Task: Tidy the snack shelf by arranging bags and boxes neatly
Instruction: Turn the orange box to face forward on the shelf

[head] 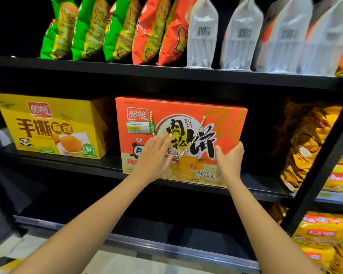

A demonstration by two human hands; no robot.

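Orange box (222, 123) stands upright on the middle shelf (246, 191), flat rectangular cardboard, glossy printed front with big black characters, a round cake picture and a panda. A price sticker (136, 127) sits on the upper left of its front. A twisted gold cord handle (198, 133) hangs in a loop down the front face. The box's bottom edge sits at the shelf's front lip, slightly angled, right side nearer the camera.

Left hand (154, 155) lies flat against the box front, fingers stretched out and close together, fingertips touching the printed circle beside the cord; holding nothing. Right hand (231, 157) grips the box's right edge low down, thumb on the front face, the other fingers wrapped round the side out of sight. Both forearms are bare.

Left of it, apart with a dark gap between, a yellow box (53, 125), cardboard too, thicker, turned a bit so its right side panel shows. Right of the orange box, past an empty dark stretch, crinkly yellow bags (305, 147) lean against a black upright post (325, 155). More yellow bags (329, 240) are stacked lower right, blurred.

Upper shelf (107, 66): puffy green bags (87, 30) in a row, then orange-red bags (158, 32), then stiff white pouches (244, 36) with barcodes, backs facing out. All stand upright, packed side by side. Shelving is black metal. Nothing stands between the hands and the orange box.
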